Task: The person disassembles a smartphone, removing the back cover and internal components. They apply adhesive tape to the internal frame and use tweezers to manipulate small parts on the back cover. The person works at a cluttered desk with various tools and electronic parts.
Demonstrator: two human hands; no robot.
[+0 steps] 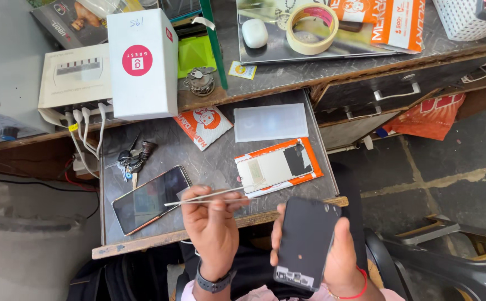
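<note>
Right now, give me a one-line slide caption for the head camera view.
Left hand grips tweezers while right hand holds a dark phone panel over a pull-out tray.

Daylight falls on a grey speckled stone tabletop [287,75] with a pulled-out grey work shelf [209,161] (wood-edged) below its front edge; dark concrete floor [455,161] lies right, beside a dark plastic chair [449,253].

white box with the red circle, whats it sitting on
The white box stands on the desk, overlapping the right end of a flat white charging hub whose white cables hang down. Whether its base rests on the hub or only the desk is hidden.
</note>
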